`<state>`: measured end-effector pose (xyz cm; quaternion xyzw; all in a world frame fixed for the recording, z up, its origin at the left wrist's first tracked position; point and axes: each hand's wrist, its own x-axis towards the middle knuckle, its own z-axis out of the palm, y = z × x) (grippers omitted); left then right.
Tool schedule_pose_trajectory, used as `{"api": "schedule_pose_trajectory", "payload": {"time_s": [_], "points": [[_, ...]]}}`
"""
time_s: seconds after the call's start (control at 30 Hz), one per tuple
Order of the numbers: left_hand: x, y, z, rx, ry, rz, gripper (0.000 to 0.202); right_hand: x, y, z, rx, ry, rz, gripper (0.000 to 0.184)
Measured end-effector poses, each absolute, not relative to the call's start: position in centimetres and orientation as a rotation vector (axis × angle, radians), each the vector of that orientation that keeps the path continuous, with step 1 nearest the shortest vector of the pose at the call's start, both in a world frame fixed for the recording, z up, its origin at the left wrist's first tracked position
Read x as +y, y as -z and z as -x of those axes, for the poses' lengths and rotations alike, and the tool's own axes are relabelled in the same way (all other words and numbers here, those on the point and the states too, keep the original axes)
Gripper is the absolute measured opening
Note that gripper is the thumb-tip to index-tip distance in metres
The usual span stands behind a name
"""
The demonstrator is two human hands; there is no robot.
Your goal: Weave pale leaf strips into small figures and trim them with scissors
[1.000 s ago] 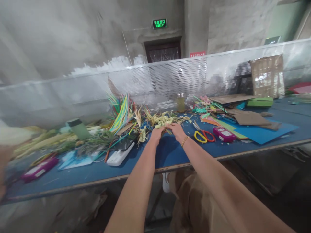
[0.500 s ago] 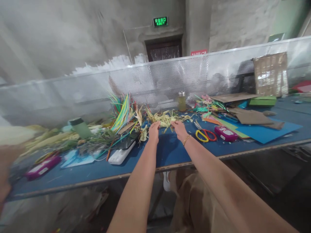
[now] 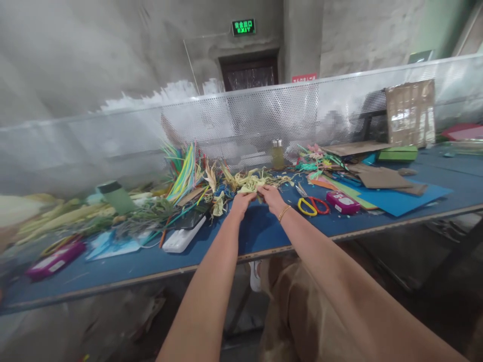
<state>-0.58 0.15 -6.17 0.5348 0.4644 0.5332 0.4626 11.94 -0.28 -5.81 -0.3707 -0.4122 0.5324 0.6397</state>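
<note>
Over the front of the blue table, my left hand [image 3: 240, 203] and my right hand [image 3: 273, 198] are close together, fingers closed in a pinch. Between them they hold a pale yellow-green piece of corn husk [image 3: 249, 189]; its lower part is hidden by my fingers. Just behind lies a heap of dry husk strips [image 3: 260, 176]. Scissors [image 3: 312, 205] with one yellow and one red handle rest to the right of my right hand. A crumpled husk piece [image 3: 219, 206] lies to the left of my left hand.
Coloured pipe cleaners [image 3: 184, 173] stand up at the left, near a white power strip [image 3: 184, 240]. On the right are a purple box [image 3: 342, 202], blue sheets [image 3: 403, 198] and cardboard [image 3: 383, 176]. A bottle [image 3: 277, 155] stands by the perforated metal screen [image 3: 264, 113].
My hands have come closer together with the husk between them. The whole view has shifted slightly, and the blurred person's arm at far left has mostly left the picture.
</note>
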Motion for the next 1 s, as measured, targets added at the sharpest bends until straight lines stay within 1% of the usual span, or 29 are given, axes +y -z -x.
{"api": "schedule_pose_trajectory", "payload": {"time_s": [0.17,0.33,0.53,0.73,1.0], "points": [[-0.13,5.98,0.46,1.114,-1.309,-1.307,0.029,-0.29,5.82,-11.90,-0.977,-1.256,0.832,0.029],[0.15,6.17,0.31,1.060,-1.371,-1.199,0.022,-0.07,6.05,-11.92,-0.987,-1.276,0.850,0.028],[0.67,6.27,0.52,1.077,-1.479,-1.092,0.024,-0.10,6.17,-11.91,-0.984,-1.286,0.906,0.025],[0.47,6.28,0.74,1.138,-1.468,-1.113,0.018,-0.20,6.17,-11.81,-1.048,-1.259,0.903,0.029],[0.14,6.44,0.54,1.118,-1.373,-1.208,0.027,0.24,6.15,-11.93,-0.994,-1.198,0.897,0.030]]}}
